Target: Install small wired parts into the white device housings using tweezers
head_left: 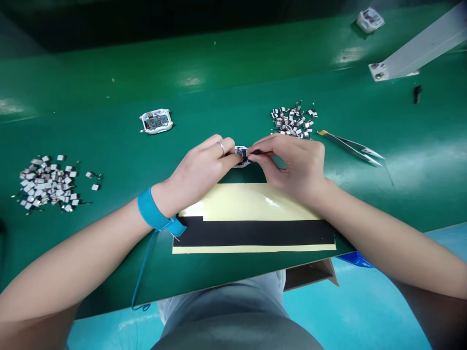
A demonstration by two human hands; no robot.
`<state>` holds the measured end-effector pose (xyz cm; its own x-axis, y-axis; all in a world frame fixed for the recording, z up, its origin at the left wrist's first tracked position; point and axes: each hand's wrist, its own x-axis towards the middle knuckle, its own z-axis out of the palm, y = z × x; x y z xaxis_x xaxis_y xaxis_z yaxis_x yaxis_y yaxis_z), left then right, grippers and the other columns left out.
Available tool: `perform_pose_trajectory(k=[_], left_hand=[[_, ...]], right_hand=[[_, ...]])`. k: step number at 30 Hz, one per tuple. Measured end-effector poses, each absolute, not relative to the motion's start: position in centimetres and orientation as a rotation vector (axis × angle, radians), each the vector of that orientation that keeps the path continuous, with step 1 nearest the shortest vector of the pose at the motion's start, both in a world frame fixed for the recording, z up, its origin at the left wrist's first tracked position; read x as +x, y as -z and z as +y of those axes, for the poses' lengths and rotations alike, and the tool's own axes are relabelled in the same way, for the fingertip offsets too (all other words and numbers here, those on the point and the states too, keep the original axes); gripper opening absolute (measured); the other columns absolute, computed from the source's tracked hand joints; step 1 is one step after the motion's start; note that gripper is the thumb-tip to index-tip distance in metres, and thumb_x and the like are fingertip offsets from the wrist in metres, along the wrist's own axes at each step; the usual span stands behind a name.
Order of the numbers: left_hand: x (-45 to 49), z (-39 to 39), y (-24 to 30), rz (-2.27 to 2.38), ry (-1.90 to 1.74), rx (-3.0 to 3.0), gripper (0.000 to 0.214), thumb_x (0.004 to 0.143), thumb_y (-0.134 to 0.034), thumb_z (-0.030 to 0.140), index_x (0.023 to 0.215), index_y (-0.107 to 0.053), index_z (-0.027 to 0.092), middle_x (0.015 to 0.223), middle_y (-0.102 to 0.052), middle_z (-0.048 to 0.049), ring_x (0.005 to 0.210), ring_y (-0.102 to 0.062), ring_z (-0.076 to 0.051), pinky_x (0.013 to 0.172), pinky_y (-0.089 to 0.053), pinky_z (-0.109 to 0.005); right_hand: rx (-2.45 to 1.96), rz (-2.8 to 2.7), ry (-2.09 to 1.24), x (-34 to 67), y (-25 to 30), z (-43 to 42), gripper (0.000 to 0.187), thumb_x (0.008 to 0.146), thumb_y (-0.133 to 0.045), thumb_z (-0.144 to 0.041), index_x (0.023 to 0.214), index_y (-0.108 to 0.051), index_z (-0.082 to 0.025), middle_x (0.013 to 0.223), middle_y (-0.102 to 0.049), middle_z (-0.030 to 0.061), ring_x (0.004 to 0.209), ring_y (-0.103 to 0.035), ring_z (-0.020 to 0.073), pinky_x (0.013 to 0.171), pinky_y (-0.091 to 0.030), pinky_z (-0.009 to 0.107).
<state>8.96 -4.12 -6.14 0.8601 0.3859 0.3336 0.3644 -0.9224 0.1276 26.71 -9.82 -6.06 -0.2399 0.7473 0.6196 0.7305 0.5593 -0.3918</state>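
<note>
My left hand (pixel 207 167) is closed on the left side of a small white casing with a circuit board (pixel 241 151), holding it against the green mat. At the casing's right side, my right hand (pixel 288 158) pinches a small black piece (pixel 256 152) between thumb and forefinger. The fingers hide most of the casing, and whether the black piece touches the board I cannot tell. Just below both hands lies a yellow backing sheet (pixel 251 199) with a black strip (pixel 255 233) on it.
A similar white casing (pixel 156 121) lies at the back left, another (pixel 370 20) at the far right. Piles of small white-and-black wired parts lie left (pixel 47 184) and back right (pixel 292 121). Tweezers (pixel 352 148) rest beside a metal bracket (pixel 401 61). A blue wrist strap (pixel 151 209) trails a cord.
</note>
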Motion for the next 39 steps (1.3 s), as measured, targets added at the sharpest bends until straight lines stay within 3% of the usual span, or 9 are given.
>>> perform_pose_trajectory(k=[17,22,25,30,33,36,39], left_hand=[[8.7,-4.2,6.0,0.594,-0.505,2.974,0.029,0.091,-0.031,0.018,0.091,-0.059,0.013,0.085,-0.054,-0.0036,0.074,-0.045,-0.014,0.064,-0.04,-0.024],[8.8,-4.3,6.0,0.606,-0.591,2.962,0.026,0.09,-0.035,0.021,0.087,-0.06,0.013,0.083,-0.055,-0.0037,0.095,-0.047,-0.017,0.078,-0.041,-0.024],[9.0,-4.7,5.5,0.741,-0.509,2.928,0.025,0.089,-0.038,0.026,0.091,-0.06,0.013,0.082,-0.057,-0.0052,0.083,-0.052,-0.017,0.072,-0.044,-0.027],[8.9,-5.6,3.6,0.92,-0.425,2.538,0.042,0.083,-0.043,0.015,0.124,-0.037,0.015,0.092,-0.057,-0.0059,0.078,-0.055,-0.015,0.069,-0.047,-0.028],[8.5,-4.9,3.3,0.913,-0.501,2.434,0.057,0.077,-0.048,0.009,0.13,-0.027,0.017,0.107,-0.052,-0.0081,0.096,-0.052,-0.018,0.082,-0.045,-0.032],[8.1,-3.2,3.9,0.847,-0.491,2.43,0.072,0.074,-0.056,0.014,0.134,-0.017,0.016,0.124,-0.044,-0.0128,0.117,-0.038,-0.025,0.094,-0.037,-0.04],[8.1,-2.1,5.0,0.806,-0.418,2.351,0.078,0.073,-0.061,0.02,0.135,-0.015,0.017,0.119,-0.052,-0.011,0.114,-0.043,-0.024,0.091,-0.039,-0.039]], right_hand=[[-1.196,-2.0,-0.084,26.2,6.7,-9.8,0.013,0.079,-0.046,-0.008,0.076,-0.054,-0.018,0.07,-0.064,0.0018,0.062,-0.059,0.0102,0.055,-0.046,0.02],[-1.277,-1.941,-0.162,26.2,6.5,-9.6,0.006,0.08,-0.049,-0.014,0.078,-0.052,-0.019,0.068,-0.061,0.0009,0.057,-0.056,0.0098,0.052,-0.045,0.021],[-1.316,-1.702,-0.302,27.2,5.8,-8.9,0.004,0.084,-0.044,-0.018,0.083,-0.047,-0.02,0.075,-0.058,0.0021,0.066,-0.059,0.0113,0.059,-0.047,0.023],[-1.449,-1.869,-0.195,29.0,4.3,-8.2,0.009,0.083,-0.042,-0.015,0.081,-0.051,-0.018,0.074,-0.053,0.0031,0.063,-0.051,0.0124,0.057,-0.044,0.026],[-1.421,-2.094,-0.28,28.6,4.1,-8.1,0.01,0.081,-0.048,-0.015,0.083,-0.057,-0.016,0.073,-0.057,0.003,0.058,-0.049,0.0109,0.053,-0.043,0.024],[-1.336,-2.239,-0.147,27.4,4.5,-7.8,0.016,0.082,-0.05,-0.02,0.093,-0.059,-0.013,0.082,-0.06,0.0057,0.07,-0.053,0.0117,0.061,-0.045,0.023],[-1.316,-2.406,0.148,26.2,5.1,-7.1,0.018,0.083,-0.049,-0.024,0.091,-0.061,-0.013,0.081,-0.059,0.0058,0.072,-0.052,0.0131,0.065,-0.045,0.023]])
